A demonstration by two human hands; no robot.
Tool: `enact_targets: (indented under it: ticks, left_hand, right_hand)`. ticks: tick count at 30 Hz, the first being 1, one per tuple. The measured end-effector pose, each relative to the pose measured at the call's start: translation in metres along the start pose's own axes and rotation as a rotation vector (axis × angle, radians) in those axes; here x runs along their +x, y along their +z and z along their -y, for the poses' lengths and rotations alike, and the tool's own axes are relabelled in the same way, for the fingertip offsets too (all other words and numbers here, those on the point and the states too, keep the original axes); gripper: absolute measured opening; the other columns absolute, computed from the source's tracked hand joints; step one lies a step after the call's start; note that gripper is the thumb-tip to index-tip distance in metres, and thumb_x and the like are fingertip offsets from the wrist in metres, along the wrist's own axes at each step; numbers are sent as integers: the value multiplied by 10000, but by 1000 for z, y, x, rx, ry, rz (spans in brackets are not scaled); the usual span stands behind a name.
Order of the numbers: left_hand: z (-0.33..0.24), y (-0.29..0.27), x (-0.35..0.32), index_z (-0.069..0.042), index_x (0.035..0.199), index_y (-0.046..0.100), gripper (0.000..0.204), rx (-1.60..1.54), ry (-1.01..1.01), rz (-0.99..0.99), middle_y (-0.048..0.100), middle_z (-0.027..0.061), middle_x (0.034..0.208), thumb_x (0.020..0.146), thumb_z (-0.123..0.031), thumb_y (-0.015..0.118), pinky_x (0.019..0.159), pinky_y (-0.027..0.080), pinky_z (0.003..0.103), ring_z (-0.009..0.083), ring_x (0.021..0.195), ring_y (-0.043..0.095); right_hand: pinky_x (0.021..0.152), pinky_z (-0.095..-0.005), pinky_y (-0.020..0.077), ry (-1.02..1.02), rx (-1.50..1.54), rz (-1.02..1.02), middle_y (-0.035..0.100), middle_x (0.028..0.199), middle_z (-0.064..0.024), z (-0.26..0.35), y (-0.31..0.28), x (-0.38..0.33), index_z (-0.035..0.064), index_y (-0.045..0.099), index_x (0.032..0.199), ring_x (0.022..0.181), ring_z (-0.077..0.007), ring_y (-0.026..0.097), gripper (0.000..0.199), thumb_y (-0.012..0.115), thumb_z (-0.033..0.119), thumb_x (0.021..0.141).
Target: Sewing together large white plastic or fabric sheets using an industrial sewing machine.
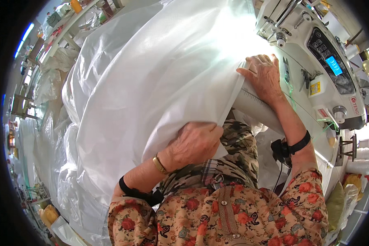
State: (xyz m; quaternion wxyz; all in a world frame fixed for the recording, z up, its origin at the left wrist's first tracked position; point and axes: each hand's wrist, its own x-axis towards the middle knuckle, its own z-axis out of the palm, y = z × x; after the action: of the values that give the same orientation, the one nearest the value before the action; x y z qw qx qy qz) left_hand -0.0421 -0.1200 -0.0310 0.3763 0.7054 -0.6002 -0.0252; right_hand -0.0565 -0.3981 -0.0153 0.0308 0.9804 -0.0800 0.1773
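Note:
A large sheet of white woven plastic fabric (123, 90) spreads over my lap and up onto the sewing machine table. Near its lower edge my left hand (197, 141) is closed, gripping a bunched fold of the fabric. My right hand (264, 76) lies at the fabric's right edge, close to the machine's needle area, its fingers bent over the edge and the thumb pointing left. The white sewing machine (328, 53) stands at the upper right with a lit blue display. Bright lamp glare hides the needle and presser foot.
Small thread snips (286, 69) lie on the machine table right of my hand. A ruler scale (252, 97) runs along the table's front edge. White thread cones (363, 160) stand at the right. Clear plastic sheeting (53, 90) is heaped on the left beside a rack.

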Motion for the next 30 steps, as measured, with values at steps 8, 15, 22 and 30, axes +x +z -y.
enact_targets:
  ticks: [8, 15, 22, 30]
  left_hand:
    - [17, -5, 63, -18, 676, 512, 119, 253, -1, 34, 538, 115, 606, 764, -60, 580, 500, 469, 413, 314, 546, 590]
    - [39, 1, 128, 14, 587, 527, 153, 189, 73, -75, 549, 208, 522, 732, -32, 548, 528, 490, 428, 376, 487, 583]
    - [51, 7, 182, 49, 705, 671, 142, 221, -94, -40, 648, 294, 770, 725, -28, 553, 815, 508, 496, 449, 824, 662]
    - [24, -2, 160, 16, 1184, 596, 415, 122, -90, -124, 630, 251, 1130, 896, -279, 634, 890, 494, 487, 394, 998, 632]
  right_hand:
    - [1124, -532, 238, -15, -30, 5, 698, 1090, -115, 2, -3, -3, 26, 676, 1148, 1176, -290, 573, 626, 527, 589, 919]
    - [1124, -535, 235, -5, 6, 25, 653, 1233, -129, 2, -5, -8, 29, 661, 1176, 1251, -292, 529, 462, 520, 418, 971]
    - [1082, -520, 309, 81, 89, 64, 665, 1130, -132, 1, -8, -4, 72, 649, 1168, 1119, -313, 581, 279, 537, 204, 949]
    - [1026, -499, 373, 132, 268, -82, 654, 1120, -185, -12, 10, -4, 47, 526, 1284, 1106, -365, 576, 372, 547, 167, 933]
